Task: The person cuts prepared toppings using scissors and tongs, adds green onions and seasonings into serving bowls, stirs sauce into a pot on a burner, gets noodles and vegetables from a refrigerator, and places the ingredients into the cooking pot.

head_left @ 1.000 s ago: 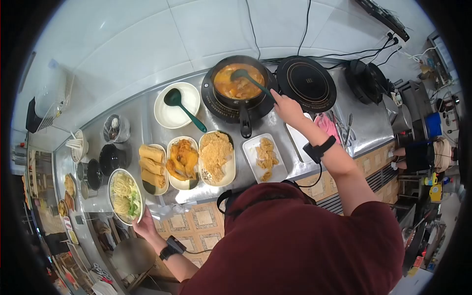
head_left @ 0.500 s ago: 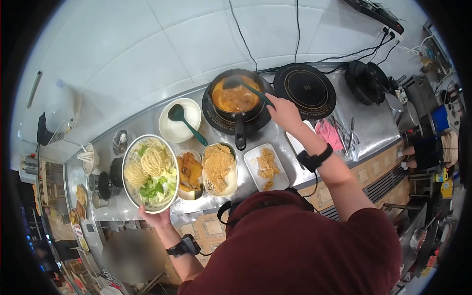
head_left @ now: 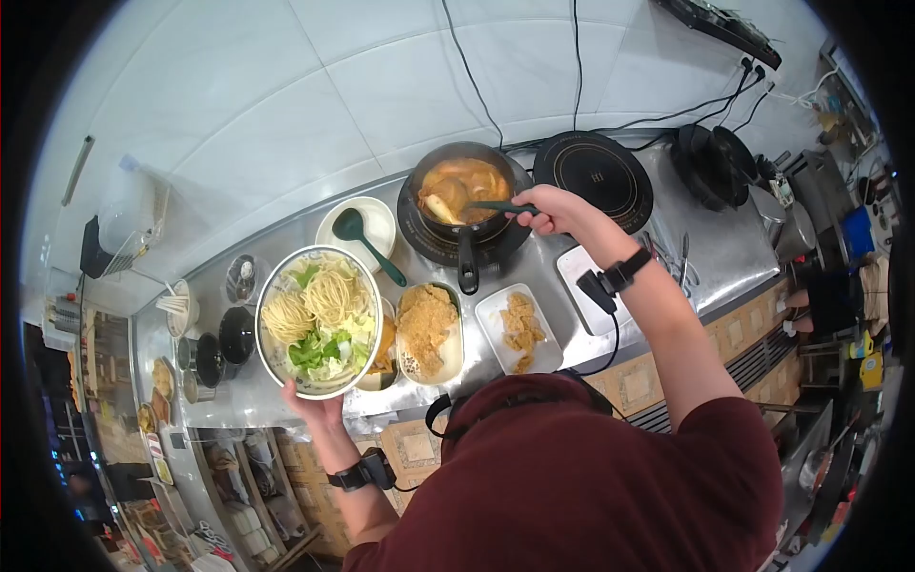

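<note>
My left hand (head_left: 313,404) grips the near rim of a large bowl (head_left: 263,351) and holds it up over the counter. In it lie yellow noodles (head_left: 334,292) and chopped lettuce (head_left: 322,355). My right hand (head_left: 547,210) is closed on the handle of a green ladle (head_left: 502,206). The ladle's head is hidden in the orange-brown stew (head_left: 459,181) inside a black saucepan (head_left: 467,262). That pan sits on an induction cooker (head_left: 412,238), its handle towards me. Pale pieces show in the stew.
A second green ladle (head_left: 355,232) rests in a white bowl (head_left: 383,224). In front are a dish with a breaded cutlet (head_left: 428,329) and a white tray (head_left: 490,309) of fried pieces. Another induction cooker (head_left: 593,181) and a black pan (head_left: 698,167) are on the right.
The bowl of noodles and lettuce has shifted right, covering more of the neighbouring dish. My right hand has lowered slightly, and the ladle's head has moved from the pan's far side into the stew.
</note>
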The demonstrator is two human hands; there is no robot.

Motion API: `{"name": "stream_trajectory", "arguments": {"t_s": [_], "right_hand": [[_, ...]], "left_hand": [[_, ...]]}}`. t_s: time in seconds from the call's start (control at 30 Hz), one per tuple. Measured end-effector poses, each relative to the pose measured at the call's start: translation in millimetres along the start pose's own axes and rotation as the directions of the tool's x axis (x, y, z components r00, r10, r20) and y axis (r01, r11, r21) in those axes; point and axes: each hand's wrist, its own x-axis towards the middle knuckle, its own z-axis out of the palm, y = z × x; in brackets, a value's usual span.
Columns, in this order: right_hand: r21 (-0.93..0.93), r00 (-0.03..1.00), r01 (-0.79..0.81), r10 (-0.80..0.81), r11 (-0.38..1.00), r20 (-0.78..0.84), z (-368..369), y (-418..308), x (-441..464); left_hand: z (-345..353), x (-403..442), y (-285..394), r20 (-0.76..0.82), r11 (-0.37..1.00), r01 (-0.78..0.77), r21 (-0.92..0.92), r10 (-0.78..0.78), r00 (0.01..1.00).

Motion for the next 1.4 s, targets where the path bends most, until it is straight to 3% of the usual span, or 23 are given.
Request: {"name": "stream_trajectory", "arguments": {"t_s": [0.27, 0.37, 0.47, 0.57, 0.67, 0.77, 0.83, 0.97, 1.07, 1.2, 1.33, 1.4], "right_hand": [[-0.295, 0.934, 0.255, -0.314, 0.921, -0.171, -6, 24, -19], [-0.717, 0.675, 0.394, -0.711, 0.575, -0.199, -7, 46, -3], [-0.926, 0.466, 0.228, -0.869, 0.3, -0.167, -6, 64, -4], [-0.972, 0.413, 0.174, -0.907, 0.16, -0.076, -7, 72, -4], [-0.963, 0.421, 0.165, -0.898, 0.212, -0.126, 9, 71, -26], [-0.947, 0.331, 0.253, -0.938, 0.198, -0.108, 36, 65, -61], [-0.961, 0.277, 0.258, -0.961, 0.103, -0.029, 56, 66, -79], [-0.987, 0.163, 0.094, -0.976, -0.13, 0.144, 75, 78, -80], [-0.984, 0.081, 0.078, -0.983, -0.161, 0.167, 72, 78, -70], [-0.988, 0.075, 0.04, -0.986, -0.147, 0.15, 64, 74, -66], [-0.992, 0.149, -0.042, -0.982, -0.12, 0.112, 55, 74, -58], [-0.992, 0.179, -0.078, -0.98, -0.101, 0.086, 51, 74, -56]], "left_hand": [[1, -1, -4, 0.007, 0.998, 0.05, 0.027, -0.05, 0.999], [4, 9, -9, 0.045, 0.998, 0.067, 0.009, -0.068, 0.997], [4, 24, -14, 0.061, 0.995, 0.102, 0.011, -0.102, 0.993], [13, 47, -23, 0.066, 0.99, 0.128, 0.062, -0.132, 0.989], [37, 70, -35, 0.098, 0.98, 0.138, 0.144, -0.153, 0.983], [59, 93, -53, 0.139, 0.973, 0.171, 0.155, -0.192, 0.971], [62, 118, -72, 0.211, 0.975, 0.109, 0.192, -0.15, 0.966], [112, 125, -90, 0.069, 0.885, 0.029, 0.465, -0.069, 0.995], [141, 134, -97, -0.021, 0.829, 0.054, 0.557, -0.051, 0.998], [170, 148, -105, 0.109, 0.744, -0.101, 0.66, 0.038, 0.993], [183, 171, -121, 0.251, 0.437, -0.311, 0.844, 0.19, 0.949], [189, 173, -125, 0.265, 0.308, -0.318, 0.897, 0.201, 0.943]]}}
